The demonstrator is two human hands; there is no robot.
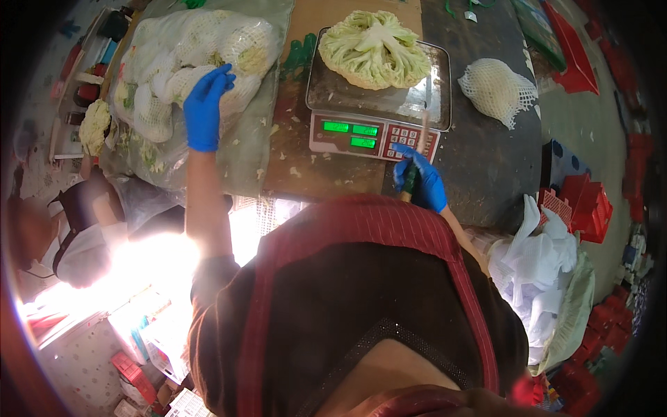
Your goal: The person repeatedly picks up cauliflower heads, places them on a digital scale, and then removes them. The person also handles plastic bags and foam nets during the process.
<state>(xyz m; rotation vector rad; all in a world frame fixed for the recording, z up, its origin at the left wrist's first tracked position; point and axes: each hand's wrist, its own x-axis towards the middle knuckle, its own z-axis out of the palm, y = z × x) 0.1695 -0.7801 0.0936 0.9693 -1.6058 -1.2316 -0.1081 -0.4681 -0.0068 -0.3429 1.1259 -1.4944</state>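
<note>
My right hand [424, 179], in a blue glove, is closed round the dark green handle of a knife [411, 177]. Its blade points away from me, in front of the scale's keypad. On the metal pan of the digital scale [347, 142] rests a trimmed cauliflower [375, 52], its cut stem and pale leaves facing up. My left hand [207, 104], also blue-gloved, is raised with nothing in it, its fingers stretched out and bent a little. It hovers over the near side of a clear plastic bag [163, 66] filled with several heads in white foam nets.
Right of the scale lies a white foam-netted head [497, 90]. A green glove [299, 55] is left of the pan. White foam nets [535, 278] fill a sack by my right side. Another person [90, 208] is at the left, below a bare cauliflower [95, 128]. Red crates [583, 205] stand at right.
</note>
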